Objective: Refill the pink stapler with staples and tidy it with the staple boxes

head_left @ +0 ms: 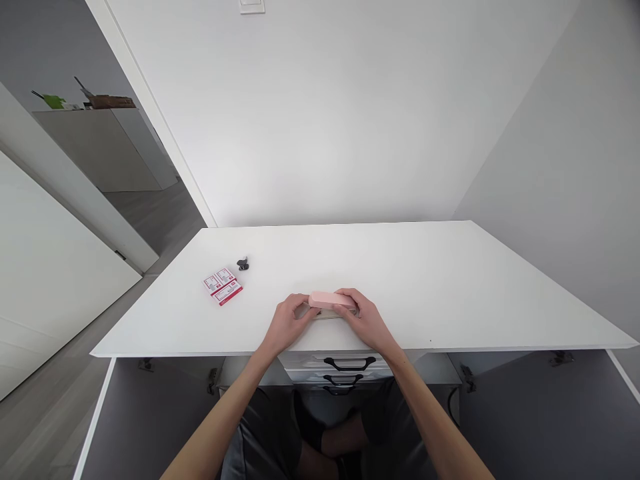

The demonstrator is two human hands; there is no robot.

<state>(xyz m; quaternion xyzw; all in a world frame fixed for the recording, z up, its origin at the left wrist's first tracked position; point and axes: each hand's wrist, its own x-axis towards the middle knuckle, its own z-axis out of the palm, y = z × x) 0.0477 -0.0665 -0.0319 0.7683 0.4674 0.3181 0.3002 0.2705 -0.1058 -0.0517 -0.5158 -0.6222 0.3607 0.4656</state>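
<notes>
Both hands are gripping a pink stapler (332,301) lying near the front edge of the white table (450,280), at the frame's centre. The left hand (287,323) is curling round its left end; the right hand (364,319) is closing its fingers over the top. Left of centre, a red-and-white staple box (223,285) and a small black clip (243,264) are lying well apart from the hands.

left hand (289,323), right hand (364,319), fingers curled inward
</notes>
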